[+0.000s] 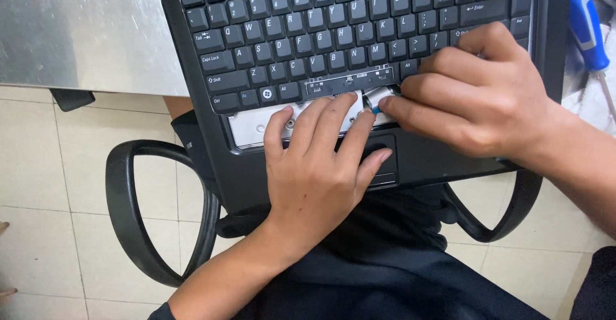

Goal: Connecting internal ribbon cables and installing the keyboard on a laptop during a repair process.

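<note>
The single head-worn camera looks steeply down from close above the person's lap, facing forward over the laptop (359, 69) toward the metal table (83, 31). Both forearms enter from the bottom edge; tiled floor (38, 185) shows at left below the table.

A black laptop (256, 166) lies open, tilted across the lap. Its keyboard (346, 31) is lifted, baring a silver metal plate (256, 127) beneath.

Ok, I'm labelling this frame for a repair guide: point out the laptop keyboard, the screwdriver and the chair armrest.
laptop keyboard (333, 34), head view, middle key rows.
screwdriver (585, 28), head view, blue handle at right edge.
chair armrest (128, 217), head view, black loop's outer curve on the left.
</note>
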